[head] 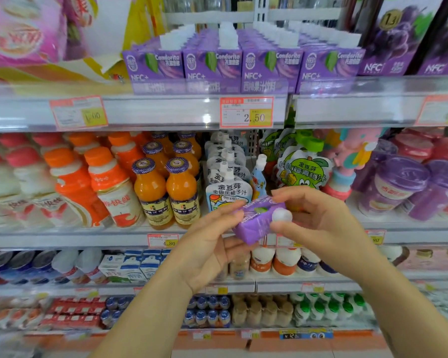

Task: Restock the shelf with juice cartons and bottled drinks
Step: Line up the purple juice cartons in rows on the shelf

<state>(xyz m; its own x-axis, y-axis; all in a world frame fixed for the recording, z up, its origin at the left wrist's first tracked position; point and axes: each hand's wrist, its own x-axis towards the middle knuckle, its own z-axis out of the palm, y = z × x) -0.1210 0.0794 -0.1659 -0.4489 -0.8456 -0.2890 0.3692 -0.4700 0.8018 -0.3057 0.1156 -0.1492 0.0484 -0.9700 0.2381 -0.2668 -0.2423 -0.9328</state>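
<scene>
While left hand [207,250] and right hand [323,228] pinch it, the purple carton [254,224] tilts before the shelf [88,237].

Held item: one small purple carton [254,224], tilted, with its white cap at the right end. The left hand [212,244] grips it from 8 o'clock and the right hand [318,228] pinches the cap end from 3 o'clock. At 12 o'clock, matching cartons [243,65] stand in rows on the upper shelf [166,112], behind a price tag [246,112]. At 9 o'clock of the held carton stand orange juice bottles [166,192].
</scene>
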